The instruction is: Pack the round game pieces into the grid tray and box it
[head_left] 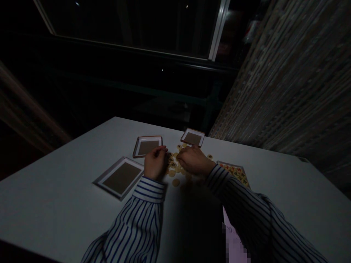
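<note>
A heap of small round pale discs with dark marks lies on the white table. My left hand rests at the heap's left edge with its fingers curled in a pinch; what they hold is too small to see. My right hand lies over the heap's right side, fingers bent down onto the discs, and its grip is hidden. Both arms wear blue-striped white sleeves.
Several shallow square trays surround the heap: one near left, one behind the left hand, one at the back, and one at the right with discs in it. A brick wall rises at right. A dark window is behind.
</note>
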The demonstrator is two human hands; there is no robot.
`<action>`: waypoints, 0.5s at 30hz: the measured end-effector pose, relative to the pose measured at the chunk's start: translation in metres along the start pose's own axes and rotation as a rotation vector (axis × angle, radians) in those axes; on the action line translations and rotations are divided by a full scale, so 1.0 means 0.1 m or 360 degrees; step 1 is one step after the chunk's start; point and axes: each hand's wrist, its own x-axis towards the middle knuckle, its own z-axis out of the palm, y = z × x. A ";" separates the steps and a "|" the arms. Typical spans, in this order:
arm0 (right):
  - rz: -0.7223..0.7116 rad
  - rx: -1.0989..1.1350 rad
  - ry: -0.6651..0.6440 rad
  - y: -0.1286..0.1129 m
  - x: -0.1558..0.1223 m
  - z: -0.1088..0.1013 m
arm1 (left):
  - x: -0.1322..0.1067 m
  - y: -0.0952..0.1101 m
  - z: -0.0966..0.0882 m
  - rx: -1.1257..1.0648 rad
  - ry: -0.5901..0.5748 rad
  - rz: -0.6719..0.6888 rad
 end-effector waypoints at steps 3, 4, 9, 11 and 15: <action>0.0076 0.0070 0.0063 0.19 -0.13 -0.09 | 0.00 -0.02 0.03 0.0176 -0.0164 0.0132; 0.0114 0.0093 0.0109 0.26 -0.18 -0.11 | 0.00 -0.02 0.05 0.0233 -0.0252 0.0168; 0.0283 0.0237 0.0261 0.54 -0.49 -0.15 | 0.04 0.16 0.16 0.0708 -0.0758 0.0438; 0.0317 0.0267 0.0240 0.62 -0.59 -0.12 | 0.06 0.28 0.23 0.0924 -0.0837 0.0524; 0.0341 0.0305 0.0078 0.75 -0.74 -0.05 | -0.01 0.45 0.45 0.1162 -0.1099 0.0724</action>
